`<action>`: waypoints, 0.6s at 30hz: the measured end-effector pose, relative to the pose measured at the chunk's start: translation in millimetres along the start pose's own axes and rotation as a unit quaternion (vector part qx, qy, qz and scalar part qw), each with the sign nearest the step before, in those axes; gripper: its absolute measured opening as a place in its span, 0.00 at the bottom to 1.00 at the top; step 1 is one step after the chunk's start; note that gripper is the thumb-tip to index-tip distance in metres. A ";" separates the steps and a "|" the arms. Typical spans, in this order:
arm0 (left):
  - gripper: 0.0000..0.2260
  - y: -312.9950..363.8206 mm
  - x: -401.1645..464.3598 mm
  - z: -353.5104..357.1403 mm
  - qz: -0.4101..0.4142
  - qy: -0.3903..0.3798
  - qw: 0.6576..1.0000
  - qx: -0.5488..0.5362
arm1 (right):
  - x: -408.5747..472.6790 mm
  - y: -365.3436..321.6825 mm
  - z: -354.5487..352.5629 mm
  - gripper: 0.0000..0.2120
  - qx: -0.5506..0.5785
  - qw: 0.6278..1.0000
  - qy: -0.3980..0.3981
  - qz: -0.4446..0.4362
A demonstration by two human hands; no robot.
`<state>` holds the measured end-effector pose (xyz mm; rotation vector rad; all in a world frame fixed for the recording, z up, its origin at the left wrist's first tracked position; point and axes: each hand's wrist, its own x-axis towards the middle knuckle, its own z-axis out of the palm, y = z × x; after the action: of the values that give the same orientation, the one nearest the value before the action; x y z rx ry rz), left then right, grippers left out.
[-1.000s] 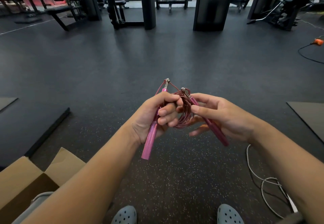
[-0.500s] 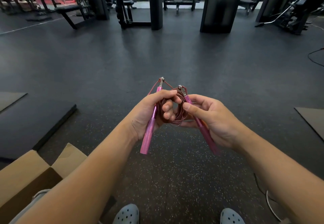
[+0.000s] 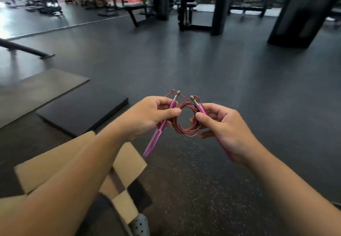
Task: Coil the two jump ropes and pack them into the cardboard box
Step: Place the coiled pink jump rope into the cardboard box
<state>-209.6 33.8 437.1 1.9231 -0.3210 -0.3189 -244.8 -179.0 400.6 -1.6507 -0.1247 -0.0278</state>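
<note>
Above cardboard box (image 3: 129, 161) | left hand (image 3: 147, 117), right hand (image 3: 221, 125) each pinching pink jump rope (image 3: 186, 125)

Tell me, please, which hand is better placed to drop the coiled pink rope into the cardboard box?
Probably the left hand: the cardboard box sits open directly below its forearm, while the right hand is farther across. Both hold the pink rope.

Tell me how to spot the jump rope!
Look above the dark gym floor, between the person's left hand and right hand. The jump rope is a small reddish coil with two shiny pink handles, unlike the plain cardboard box below.
</note>
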 end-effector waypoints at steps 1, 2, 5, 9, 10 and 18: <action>0.08 -9.3 -7.1 -14.2 -0.004 0.030 0.999 0.028 | 8.9 3.3 16.9 0.08 -0.014 1.000 -0.017 0.000; 0.08 -19.8 -13.9 -27.3 -0.006 0.062 0.997 0.052 | 17.7 6.0 34.9 0.08 -0.027 0.999 -0.033 -0.001; 0.09 -57.1 -38.7 -68.3 -0.007 0.154 0.983 0.098 | 41.3 13.7 95.4 0.08 -0.039 0.995 -0.091 -0.001; 0.07 -122.0 -86.5 -124.7 -0.042 0.297 0.949 0.097 | 64.0 28.2 193.3 0.08 -0.060 0.981 -0.185 0.004; 0.07 -135.9 -97.5 -133.4 -0.047 0.327 0.938 0.102 | 66.8 32.3 214.0 0.08 -0.071 0.977 -0.202 0.004; 0.11 -253.7 -163.0 -185.1 -0.137 0.467 0.873 0.023 | 76.8 94.2 358.0 0.09 -0.102 0.941 -0.318 0.049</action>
<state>-274.2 343.4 278.4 1.9375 0.5945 0.4563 -179.6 174.8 284.1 -1.8194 -0.5461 0.5912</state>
